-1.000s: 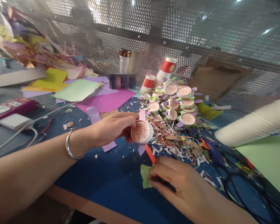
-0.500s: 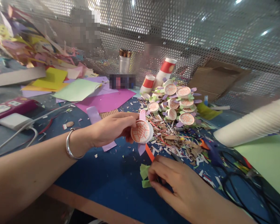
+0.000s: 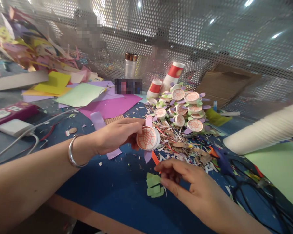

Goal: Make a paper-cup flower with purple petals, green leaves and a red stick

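My left hand [image 3: 119,133] pinches a paper-cup turtle [image 3: 147,137], a short white disc with an orange shell pattern. A pink tab sticks up from its top and a purple tab points down below. My right hand [image 3: 183,182] is low over the blue table, thumb and forefinger apart, with the thumb tip at the edge of some small green paper pieces [image 3: 154,185]. Whether it touches them I cannot tell. An orange strip [image 3: 155,158] lies just above its forefinger. Behind the hands, several similar paper-cup turtles [image 3: 183,109] are heaped together.
Paper scraps [image 3: 185,148] cover the table before the heap. White paper cups [image 3: 266,128] lie stacked at the right, near black cables [image 3: 246,191]. Coloured sheets [image 3: 80,94], a power strip [image 3: 13,113] and a clear jar [image 3: 130,66] stand left and behind, before a perforated metal screen [image 3: 127,29].
My right hand has shifted slightly right and its thumb and forefinger have parted, uncovering more of the green pieces. My left hand holds the paper-cup turtle almost still.
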Tool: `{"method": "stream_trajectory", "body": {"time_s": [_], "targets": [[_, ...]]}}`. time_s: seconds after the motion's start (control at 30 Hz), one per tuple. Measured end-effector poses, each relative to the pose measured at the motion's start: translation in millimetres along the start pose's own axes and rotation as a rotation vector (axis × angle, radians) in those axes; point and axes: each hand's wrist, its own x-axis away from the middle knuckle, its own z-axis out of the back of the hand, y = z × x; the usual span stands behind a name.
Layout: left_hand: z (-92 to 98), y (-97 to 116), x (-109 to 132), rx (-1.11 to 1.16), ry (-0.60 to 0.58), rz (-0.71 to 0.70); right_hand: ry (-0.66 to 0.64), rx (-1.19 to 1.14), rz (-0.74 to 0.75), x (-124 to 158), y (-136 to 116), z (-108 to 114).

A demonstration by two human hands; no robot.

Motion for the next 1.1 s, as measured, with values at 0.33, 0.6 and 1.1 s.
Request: {"method": "stream_trajectory", "body": {"time_s": [0.33,0.6,1.1], "targets": [[-1.8,1.4,1.2,-0.027,-0.050,0.081,0.059,-0.088,-0.067,-3.6,-0.9,10.7],[-3.0,-2.3,1.6,-0.037,-0.065,0.107,0.123,-0.080,-0.059,-0.9,-1.2,11.6],[-2.5,-6.1,1.2,-0.139,-0.140,0.096,0.212,-0.321,-0.019,-7.8,2.2,8.1]]}}
